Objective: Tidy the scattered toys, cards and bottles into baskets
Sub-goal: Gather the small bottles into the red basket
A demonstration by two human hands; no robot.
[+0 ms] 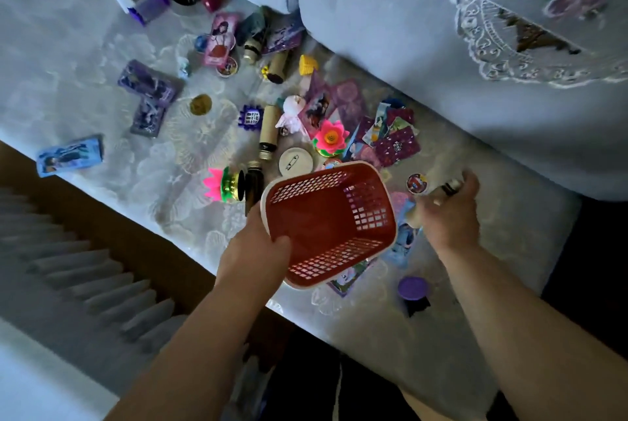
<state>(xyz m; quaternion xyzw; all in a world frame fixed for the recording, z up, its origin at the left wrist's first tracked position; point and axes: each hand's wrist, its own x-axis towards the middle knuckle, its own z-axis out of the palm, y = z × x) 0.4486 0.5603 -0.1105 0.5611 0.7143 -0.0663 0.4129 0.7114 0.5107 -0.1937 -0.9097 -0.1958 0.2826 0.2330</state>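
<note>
**Empty basket, bottle in hand**

Head view: left hand (pixel 258 247) grips the near rim of the red lattice basket (pixel 365 213), thumb inside. The basket is empty; probably light, stiff plastic. Right hand (pixel 452 213) curls round a small capped bottle (pixel 449 187) just right of it. Bottle likely rigid and smooth, so hold mid-body. Cards (pixel 394 145) litter the sofa seat (pixel 68 64) beyond.

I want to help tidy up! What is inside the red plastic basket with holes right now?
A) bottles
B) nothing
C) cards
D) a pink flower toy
B: the red plastic basket, which the left hand holds by its rim, shows only its bare red floor; the small pale bottle is outside it, in the right hand.
</note>
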